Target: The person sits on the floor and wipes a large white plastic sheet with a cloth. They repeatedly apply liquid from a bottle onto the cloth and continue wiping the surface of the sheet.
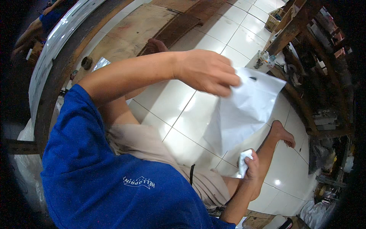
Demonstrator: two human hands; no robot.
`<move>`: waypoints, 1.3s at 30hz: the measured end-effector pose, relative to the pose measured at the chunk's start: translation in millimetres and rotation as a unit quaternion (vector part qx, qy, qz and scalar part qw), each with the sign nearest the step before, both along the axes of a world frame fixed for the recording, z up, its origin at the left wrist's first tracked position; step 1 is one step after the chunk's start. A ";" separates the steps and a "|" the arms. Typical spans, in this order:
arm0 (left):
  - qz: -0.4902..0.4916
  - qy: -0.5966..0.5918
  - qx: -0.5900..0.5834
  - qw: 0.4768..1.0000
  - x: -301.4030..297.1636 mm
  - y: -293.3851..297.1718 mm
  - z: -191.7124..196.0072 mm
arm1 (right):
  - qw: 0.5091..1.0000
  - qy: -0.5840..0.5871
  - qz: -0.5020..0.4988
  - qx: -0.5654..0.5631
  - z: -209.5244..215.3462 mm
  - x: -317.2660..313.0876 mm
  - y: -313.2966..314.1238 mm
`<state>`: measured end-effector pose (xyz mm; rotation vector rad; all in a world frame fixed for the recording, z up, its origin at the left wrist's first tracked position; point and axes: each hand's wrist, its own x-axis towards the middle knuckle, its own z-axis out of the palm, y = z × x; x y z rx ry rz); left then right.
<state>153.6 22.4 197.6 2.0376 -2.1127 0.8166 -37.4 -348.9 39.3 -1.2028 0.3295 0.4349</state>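
Observation:
My left hand [206, 72] reaches across in front of me, its fingers pinched on the edge of a white plastic bag [248, 110]. The bag hangs loose over the tiled floor, with a small dark opening near its upper edge. Lower and to the right, my right hand [251, 168] is closed around a small, crumpled white packet [244, 160]; its contents are hidden. The two hands are well apart.
A worn wooden board [129, 34] lies at the upper left, with a small dark round object [87, 62] on it. Cluttered dark shelving [328, 95] runs along the right. A yellowish basket [272, 22] stands at the far right. Another person's arm [28, 36] shows top left.

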 end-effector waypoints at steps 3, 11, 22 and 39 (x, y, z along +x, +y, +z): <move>0.177 0.197 0.064 0.962 32.9 24.6 -60.6 | 0.999 0.036 -0.002 -0.031 -21.2 10.5 16.2; 0.315 0.267 -0.008 0.911 119.2 62.0 -180.8 | 0.988 0.049 -0.028 -0.146 -53.3 32.8 22.8; 0.357 0.322 -0.029 0.876 41.0 9.7 -276.3 | 0.979 0.063 -0.061 -0.182 -69.6 34.6 26.1; 0.165 0.494 0.092 0.849 -232.6 -76.9 -307.8 | 0.756 -0.357 0.325 -0.442 -124.8 4.8 126.3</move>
